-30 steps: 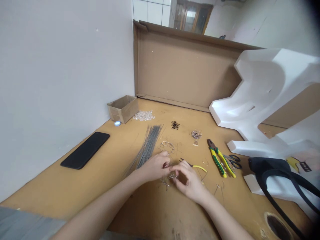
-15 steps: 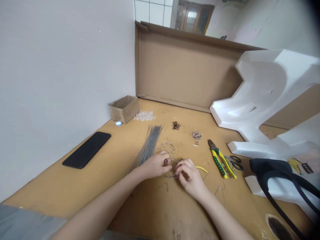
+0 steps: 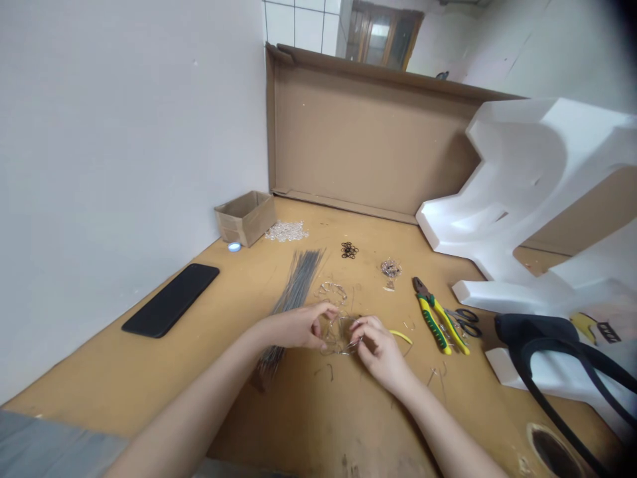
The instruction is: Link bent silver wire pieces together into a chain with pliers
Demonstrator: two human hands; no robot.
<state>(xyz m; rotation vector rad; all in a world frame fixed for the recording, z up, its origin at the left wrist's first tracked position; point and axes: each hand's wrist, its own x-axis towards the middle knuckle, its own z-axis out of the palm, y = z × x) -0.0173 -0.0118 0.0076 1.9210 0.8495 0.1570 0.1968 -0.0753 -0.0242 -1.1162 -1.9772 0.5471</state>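
The right hand [image 3: 377, 346] pinches the wire [image 3: 342, 352]; the left hand [image 3: 297, 326] is open. It looks light and bendy, best held by its edge.

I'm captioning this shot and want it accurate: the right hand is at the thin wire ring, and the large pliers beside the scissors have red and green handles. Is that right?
Not quite: the head view shows yellow and green handles on the large pliers beside the scissors. The right hand is indeed at the thin wire ring.
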